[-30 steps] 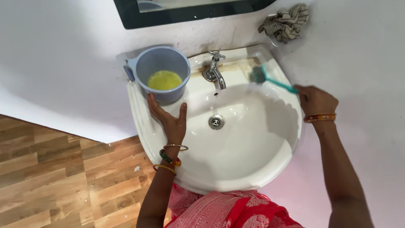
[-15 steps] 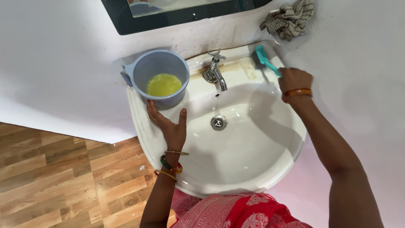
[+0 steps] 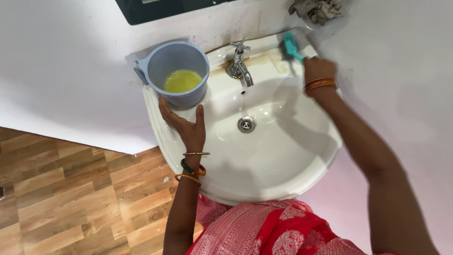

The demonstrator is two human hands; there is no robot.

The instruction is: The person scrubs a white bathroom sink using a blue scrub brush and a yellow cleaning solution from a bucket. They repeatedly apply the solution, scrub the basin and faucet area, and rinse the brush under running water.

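Nearest the viewer, the front rim of the white wash basin (image 3: pixel 264 191) is bare and looks wet, and the person's red patterned clothing hangs close against it, so it could get damp.

A little farther in, the left hand (image 3: pixel 185 123) lies open and flat on the basin's left rim, fingers spread, gripping nothing. Its fingertips sit just below a grey-blue plastic mug (image 3: pixel 173 72) that holds yellow-green liquid. The mug stands on the narrow back-left corner of the rim, partly overhanging toward the wall. I judge this the main risk: a nudge from those fingers, or a shake of the basin from hard scrubbing, could tip it and spill the liquid into the bowl or onto the wooden floor (image 3: pixel 71 198) to the left.

In the middle, the drain (image 3: pixel 246 124) sits open, with the chrome tap (image 3: pixel 238 66) behind it.

Farthest off, the right hand (image 3: pixel 319 71) is closed around the handle of a teal scrubbing brush (image 3: pixel 289 46), its head pressed on the stained back-right ledge. The brush is blurred. On a wet ledge the head could skid and knock the knuckles against the tap or wall. A striped cloth (image 3: pixel 317 8) hangs just above and could be brushed loose.
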